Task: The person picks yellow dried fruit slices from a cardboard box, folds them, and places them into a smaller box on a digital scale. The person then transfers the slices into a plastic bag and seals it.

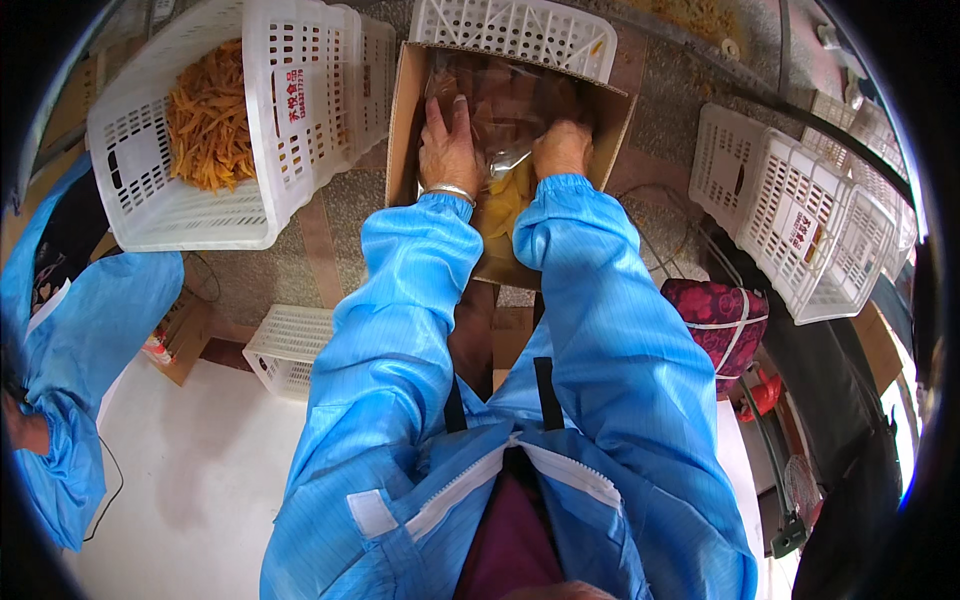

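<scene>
An open cardboard box [397, 142] stands before me, with clear plastic packaging [506, 94] over brownish contents in its far part. Yellow pieces [506, 199] lie in the near part of the box. Inside the box at the left, my left hand [450, 154] rests on the plastic, fingers apart, with a silver bracelet at the wrist. My right hand [562, 150] reaches into the right side of the box; its fingers are hidden among the plastic, so its hold cannot be told.
A large white plastic crate [262, 127] at the left holds orange-brown dried strips [214, 116]. Another white crate [517, 30] stands behind the box. More crates [795, 210] are at the right, above a dark red patterned bundle [716, 322]. A co-worker's blue sleeve [56, 450] shows at far left.
</scene>
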### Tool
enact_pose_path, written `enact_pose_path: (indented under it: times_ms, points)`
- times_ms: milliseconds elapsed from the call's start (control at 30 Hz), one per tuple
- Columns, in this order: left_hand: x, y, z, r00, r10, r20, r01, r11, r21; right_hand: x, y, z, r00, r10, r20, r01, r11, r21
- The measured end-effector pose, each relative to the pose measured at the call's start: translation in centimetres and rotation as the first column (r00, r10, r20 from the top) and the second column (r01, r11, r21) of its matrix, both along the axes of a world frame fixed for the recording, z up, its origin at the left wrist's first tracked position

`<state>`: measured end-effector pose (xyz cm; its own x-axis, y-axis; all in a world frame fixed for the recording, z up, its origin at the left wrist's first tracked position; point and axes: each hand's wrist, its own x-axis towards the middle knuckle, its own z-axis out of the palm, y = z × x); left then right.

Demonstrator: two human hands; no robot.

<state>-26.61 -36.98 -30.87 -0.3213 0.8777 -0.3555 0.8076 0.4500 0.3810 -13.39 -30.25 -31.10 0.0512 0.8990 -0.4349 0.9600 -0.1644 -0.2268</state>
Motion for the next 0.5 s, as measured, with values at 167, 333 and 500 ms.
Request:
enact_pose_path:
  times_ms: [167, 333, 500]
  points:
    - [-0.7, 0.6, -0.6, 0.998, -0.046, -0.033, 0.048, 0.998, 0.042, -0.9, -0.4, 1.9, 0.976, -0.032, -0.214, 0.014, 0.996, -0.083]
    - [-1.7, 3.1, -1.1, 0.990, 0.115, 0.087, -0.101, 0.984, -0.147, -1.7, 1.9, -0.8, 0.978, 0.161, -0.133, -0.152, 0.985, 0.075]
    - [-3.6, -0.7, 6.1, 0.993, -0.049, 0.103, -0.002, 0.894, 0.447, 3.6, -2.0, 5.1, 0.872, 0.258, -0.415, 0.005, 0.845, 0.535]
